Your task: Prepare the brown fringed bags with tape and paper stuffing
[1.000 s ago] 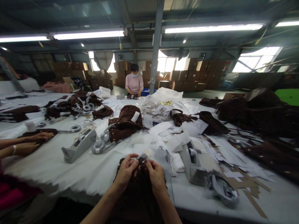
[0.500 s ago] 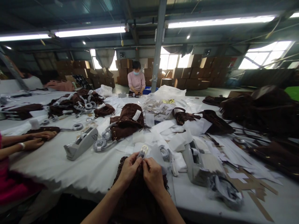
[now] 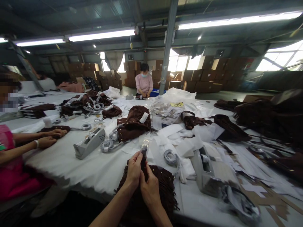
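At the desk's near edge, left hand and right hand together pinch one strap of one fringed bag, between two tape dispensers.

A grey tape dispenser sits on the white table, with wrapped coils just beside it and a brown fringed bag behind them. A second dispenser stands to the right among loose white sheets. Dark bags pile up at the right edge. At left a co-worker's hand rests on the cloth. A person in pink stands at the far end, before stacked cartons
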A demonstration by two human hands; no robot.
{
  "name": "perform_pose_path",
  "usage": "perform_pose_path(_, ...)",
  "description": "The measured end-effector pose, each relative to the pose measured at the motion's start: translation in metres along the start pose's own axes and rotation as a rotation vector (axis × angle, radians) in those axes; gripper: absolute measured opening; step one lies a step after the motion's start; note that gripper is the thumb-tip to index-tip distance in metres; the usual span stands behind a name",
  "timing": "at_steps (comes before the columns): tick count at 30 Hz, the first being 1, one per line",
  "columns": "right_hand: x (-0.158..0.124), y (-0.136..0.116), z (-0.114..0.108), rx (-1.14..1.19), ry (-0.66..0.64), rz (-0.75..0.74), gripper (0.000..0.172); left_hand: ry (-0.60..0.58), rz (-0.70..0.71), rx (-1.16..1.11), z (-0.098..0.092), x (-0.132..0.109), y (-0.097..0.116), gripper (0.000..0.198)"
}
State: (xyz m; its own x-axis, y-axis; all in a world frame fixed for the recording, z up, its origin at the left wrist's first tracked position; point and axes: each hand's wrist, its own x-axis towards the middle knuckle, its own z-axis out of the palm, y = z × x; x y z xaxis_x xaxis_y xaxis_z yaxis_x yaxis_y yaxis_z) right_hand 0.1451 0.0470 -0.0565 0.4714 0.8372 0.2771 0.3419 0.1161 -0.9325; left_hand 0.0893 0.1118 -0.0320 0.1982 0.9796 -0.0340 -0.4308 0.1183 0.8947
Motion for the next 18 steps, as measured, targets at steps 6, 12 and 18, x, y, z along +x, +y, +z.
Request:
perform_pose_path(6,0.008,-0.002,0.009,0.254,0.047,0.112,0.043,-0.018,0.004,-0.096,0.0,0.01,0.013,0.032)
perform_pose_path(12,0.014,-0.007,0.017,0.574,-0.013,0.224,0.027,-0.029,0.266,0.505,-0.03,0.016,0.018,0.029)
perform_pose_path(18,0.023,-0.007,0.014,0.649,-0.039,0.249,0.024,-0.049,0.516,0.926,-0.038,0.006,0.012,0.024)
